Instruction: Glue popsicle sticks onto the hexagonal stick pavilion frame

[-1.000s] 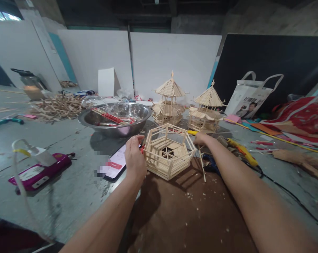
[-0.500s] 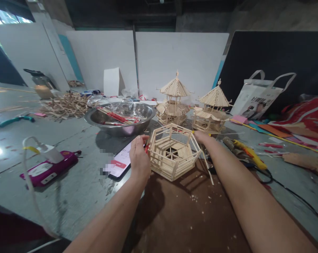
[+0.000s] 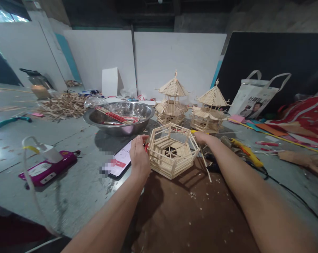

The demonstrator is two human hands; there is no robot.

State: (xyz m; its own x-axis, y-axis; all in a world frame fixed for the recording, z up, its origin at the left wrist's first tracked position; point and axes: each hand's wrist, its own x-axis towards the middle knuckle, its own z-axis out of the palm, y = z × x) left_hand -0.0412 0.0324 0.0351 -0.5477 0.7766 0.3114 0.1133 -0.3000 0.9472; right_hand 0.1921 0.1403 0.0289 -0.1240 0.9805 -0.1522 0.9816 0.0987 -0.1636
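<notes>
The open stick frame [image 3: 172,170] is sitting on the brown board [image 3: 198,221]. The left hand [image 3: 140,154] is flanking its left side, presumably to steady it, fingers pointing forward beside something red [image 3: 146,147]; the right hand [image 3: 202,137] is lying beside its far right side. One cannot tell what either grip is holding, if anything.

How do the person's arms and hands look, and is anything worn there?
Both forearms are bare to the picture's lower edge, without sleeve, watch or bracelet in sight. The left hand shows no glove, nor does the right hand, which is too hidden to rule out rings.
</notes>
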